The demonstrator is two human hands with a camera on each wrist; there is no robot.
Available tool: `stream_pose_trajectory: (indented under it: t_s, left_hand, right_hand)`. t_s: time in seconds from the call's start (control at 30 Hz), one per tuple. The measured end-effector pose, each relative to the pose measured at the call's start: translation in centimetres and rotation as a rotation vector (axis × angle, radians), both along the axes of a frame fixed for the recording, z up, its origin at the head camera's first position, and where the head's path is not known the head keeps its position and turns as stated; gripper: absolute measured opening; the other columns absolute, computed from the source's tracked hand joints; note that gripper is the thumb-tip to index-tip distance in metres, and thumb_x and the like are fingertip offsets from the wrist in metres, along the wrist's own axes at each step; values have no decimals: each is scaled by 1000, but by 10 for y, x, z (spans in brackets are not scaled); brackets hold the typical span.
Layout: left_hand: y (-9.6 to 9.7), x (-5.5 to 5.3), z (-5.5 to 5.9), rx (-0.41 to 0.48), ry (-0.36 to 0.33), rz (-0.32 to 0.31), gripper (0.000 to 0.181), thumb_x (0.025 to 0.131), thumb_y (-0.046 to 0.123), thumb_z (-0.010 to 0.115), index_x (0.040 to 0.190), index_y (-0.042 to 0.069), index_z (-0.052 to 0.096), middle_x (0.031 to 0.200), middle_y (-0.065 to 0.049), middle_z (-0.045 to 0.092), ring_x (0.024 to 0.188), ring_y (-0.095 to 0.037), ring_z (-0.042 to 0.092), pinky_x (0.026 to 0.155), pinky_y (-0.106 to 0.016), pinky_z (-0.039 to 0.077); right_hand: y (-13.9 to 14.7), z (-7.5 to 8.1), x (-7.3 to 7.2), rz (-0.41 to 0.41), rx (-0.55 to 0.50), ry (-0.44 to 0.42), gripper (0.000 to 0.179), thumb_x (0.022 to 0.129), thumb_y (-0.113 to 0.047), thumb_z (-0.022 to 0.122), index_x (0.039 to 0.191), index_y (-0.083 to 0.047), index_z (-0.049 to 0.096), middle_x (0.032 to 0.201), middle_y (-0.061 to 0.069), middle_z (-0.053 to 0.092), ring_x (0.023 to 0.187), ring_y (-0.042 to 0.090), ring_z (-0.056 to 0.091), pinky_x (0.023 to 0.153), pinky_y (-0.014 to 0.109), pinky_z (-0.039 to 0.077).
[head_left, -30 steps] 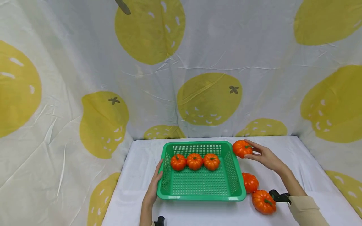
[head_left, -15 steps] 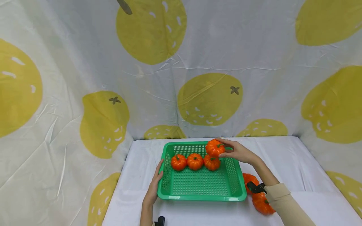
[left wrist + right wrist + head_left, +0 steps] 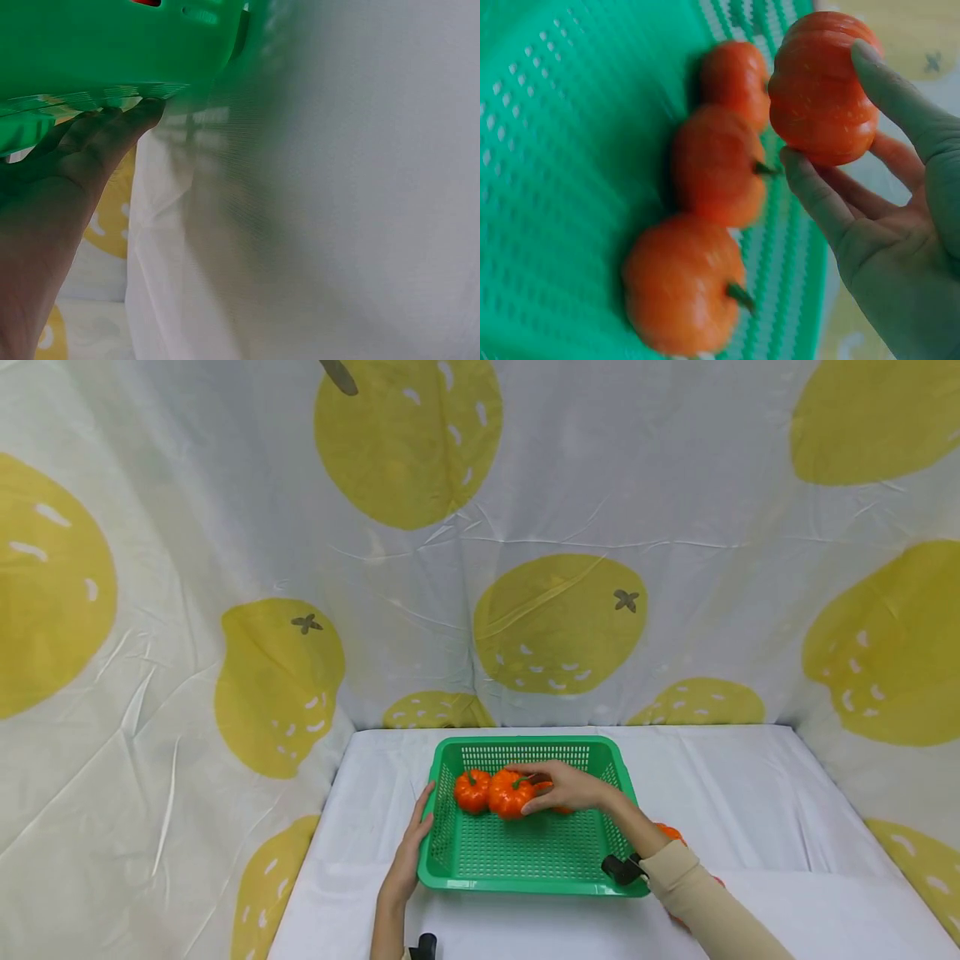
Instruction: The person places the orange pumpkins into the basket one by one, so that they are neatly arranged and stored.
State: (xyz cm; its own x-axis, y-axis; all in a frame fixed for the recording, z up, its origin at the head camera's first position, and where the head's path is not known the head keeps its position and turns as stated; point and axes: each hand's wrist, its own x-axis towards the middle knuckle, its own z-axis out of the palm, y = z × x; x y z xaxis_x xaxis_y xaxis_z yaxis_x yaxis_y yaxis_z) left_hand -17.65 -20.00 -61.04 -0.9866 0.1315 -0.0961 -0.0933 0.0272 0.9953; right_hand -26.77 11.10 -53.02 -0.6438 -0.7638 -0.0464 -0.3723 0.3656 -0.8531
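From the head view I count six glossy, ribbed, orange-red pumpkins in all. One, the held pumpkin [image 3: 508,799], is pinched in the right hand [image 3: 564,787] above the middle of a rectangular green plastic basket [image 3: 525,886] with perforated walls. In the basket, the left pumpkin [image 3: 472,792] of a row shows almost whole; the others are mostly covered by the held one and the hand. Two more, the table pumpkins [image 3: 670,833], peek out around a beige sleeve [image 3: 708,906], to the right of the basket. The left hand [image 3: 408,847] lies along the basket's left side, fingers extended and touching it. Two black wrist devices [image 3: 622,869] show, one per arm. All this sits on a white-covered table [image 3: 750,802] before a white cloth backdrop [image 3: 697,610] printed with big yellow fruit.

The left wrist view gives what the head view hides: the left hand's straight fingers against the outside of the basket wall, with white cloth beside it and a speck of red through a slot at the top.

The right wrist view settles the row: three basket pumpkins [image 3: 716,169] side by side, two green stems plain. The held one sits between thumb and fingertips; whether it touches the row I cannot tell.
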Motion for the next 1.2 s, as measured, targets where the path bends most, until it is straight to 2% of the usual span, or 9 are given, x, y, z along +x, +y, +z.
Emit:
stream_pose_trajectory:
  t_s: [0.1,0.3,0.57,0.77,0.87,1.0,1.13,1.2]
  left_hand:
    - [0,0,-1,0,0,6,46,102,47,31,147,49,23,163,9,10,152,-30,0,115,-67,-1]
    - [0,0,-1,-3,-11,8,47,102,48,31,148,49,22,163,9,9,152,-30,0,115,-67,-1]
    - [0,0,0,5,-6,-6,47,102,47,30,149,47,21,163,9,8,152,-29,1,116,-66,0]
    - [1,0,-1,10,-3,-16,47,103,44,30,149,48,22,163,10,9,152,-28,1,116,-66,1]
    - [2,0,-1,9,-9,-15,46,102,46,30,148,49,22,162,13,9,152,-26,1,117,-65,0]
    - [2,-1,0,5,-11,-18,46,102,48,30,147,51,22,162,13,8,152,-27,0,117,-65,0]
    - [0,0,0,5,-10,-15,45,102,47,30,147,52,22,162,14,8,152,-26,-1,117,-65,0]
    - [-1,0,0,2,-5,-7,45,102,46,30,147,51,22,162,14,9,152,-26,-1,117,-65,0]
  right_hand:
    - [-15,-8,2,38,12,-47,71,82,-30,77,144,-18,45,146,6,48,125,27,54,98,37,51]
    - [-37,-18,2,101,50,-94,70,79,-27,80,141,-16,50,140,1,53,122,18,54,98,37,51]
    - [-52,-26,-1,172,169,-32,69,77,-25,81,139,-14,53,141,-3,55,127,13,51,105,34,46]
    - [-59,-29,-1,208,224,-27,68,76,-22,82,138,-14,54,140,-1,56,111,15,56,95,33,51]
    - [-61,-30,0,220,224,-38,69,76,-20,82,139,-11,53,140,1,56,112,16,56,97,39,51]
    - [-61,-29,1,210,239,-37,72,76,-20,82,140,-11,51,142,0,55,126,16,53,103,42,48]
    - [-59,-29,2,198,250,-59,74,75,-17,82,141,-11,50,143,5,53,123,25,58,100,40,51]
    - [-58,-28,2,189,257,-74,74,75,-15,82,141,-12,50,142,6,54,115,25,62,94,35,54]
